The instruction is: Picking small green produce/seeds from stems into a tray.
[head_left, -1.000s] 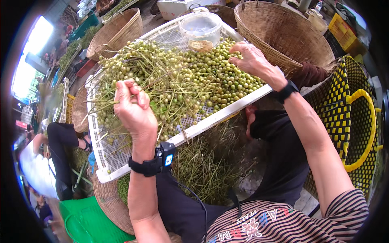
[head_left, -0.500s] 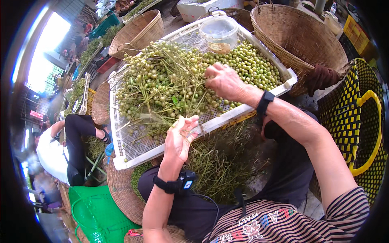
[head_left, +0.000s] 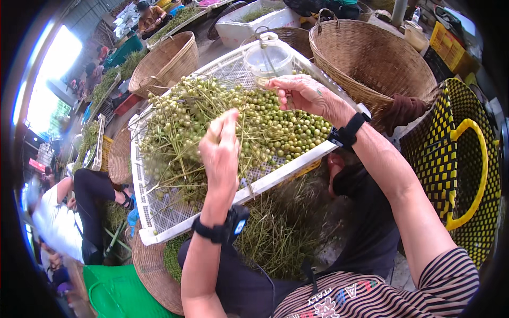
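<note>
A white mesh tray [head_left: 277, 182] is tilted across my lap, filled with round green fruits [head_left: 306, 132] and thin stems. Bunches still on their stems [head_left: 175, 119] heap up on its left half. Above the near part of this heap is my left hand [head_left: 220, 151], its fingers stretched upward and slightly blurred, with nothing visible in them. My right hand [head_left: 310, 95] is raised over the loose fruits with its fingers curled in a pinch. A thin stem [head_left: 266, 55] seems to run up from its fingertips, in front of a clear plastic tub [head_left: 254, 63] at the tray's far edge.
Large woven baskets [head_left: 371, 58] stand beyond the tray. At my right is a black-and-yellow woven bag [head_left: 429, 159]. Discarded stems [head_left: 286, 228] lie on the floor between my legs. A green bag [head_left: 122, 291] is at lower left; another person [head_left: 63, 217] sits at the left.
My right hand has lifted off the fruits, with what seems to be a stem. My left hand has moved up from the tray's near edge to the heap. The view has shifted slightly.
</note>
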{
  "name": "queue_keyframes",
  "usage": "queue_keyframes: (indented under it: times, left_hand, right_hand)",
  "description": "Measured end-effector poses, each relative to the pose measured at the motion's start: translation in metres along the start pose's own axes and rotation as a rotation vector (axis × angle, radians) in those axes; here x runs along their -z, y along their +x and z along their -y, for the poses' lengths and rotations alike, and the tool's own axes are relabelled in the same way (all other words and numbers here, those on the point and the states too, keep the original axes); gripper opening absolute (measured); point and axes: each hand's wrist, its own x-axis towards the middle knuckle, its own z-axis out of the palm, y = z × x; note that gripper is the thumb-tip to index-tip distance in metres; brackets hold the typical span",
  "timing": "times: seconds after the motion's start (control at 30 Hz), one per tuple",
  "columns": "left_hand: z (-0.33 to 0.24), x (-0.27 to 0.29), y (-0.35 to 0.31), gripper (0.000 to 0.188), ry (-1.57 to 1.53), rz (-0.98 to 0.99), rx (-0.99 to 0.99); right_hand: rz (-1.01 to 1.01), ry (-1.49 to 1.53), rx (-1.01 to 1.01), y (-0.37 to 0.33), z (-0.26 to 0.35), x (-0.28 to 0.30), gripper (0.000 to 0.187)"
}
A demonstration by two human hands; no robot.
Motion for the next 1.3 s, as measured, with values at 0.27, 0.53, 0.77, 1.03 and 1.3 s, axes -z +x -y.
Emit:
queue_keyframes:
  times: [0.27, 0.53, 0.77, 1.03, 1.3]
  left_hand:
    - [0.017, -0.014, 0.053, 0.007, -0.047, -0.048, 0.037]
    - [0.035, 0.018, 0.053, 0.017, -0.080, -0.080, 0.030]
    - [0.042, -0.004, 0.035, 0.020, -0.069, 0.100, 0.018]
    - [0.042, 0.000, 0.031, 0.019, 0.055, 0.146, 0.080]
    - [0.059, 0.005, 0.034, 0.018, 0.145, 0.078, 0.050]
  right_hand:
    - [0.189, -0.316, -0.097, 0.005, -0.018, -0.034, 0.019]
    - [-0.047, -0.274, -0.010, 0.007, -0.034, -0.033, 0.017]
    - [-0.240, 0.207, 0.018, 0.021, -0.030, -0.016, 0.021]
    - [0.068, 0.094, 0.102, 0.023, -0.014, -0.044, 0.025]
    - [-0.279, 0.480, 0.149, 0.028, 0.000, -0.039, 0.015]
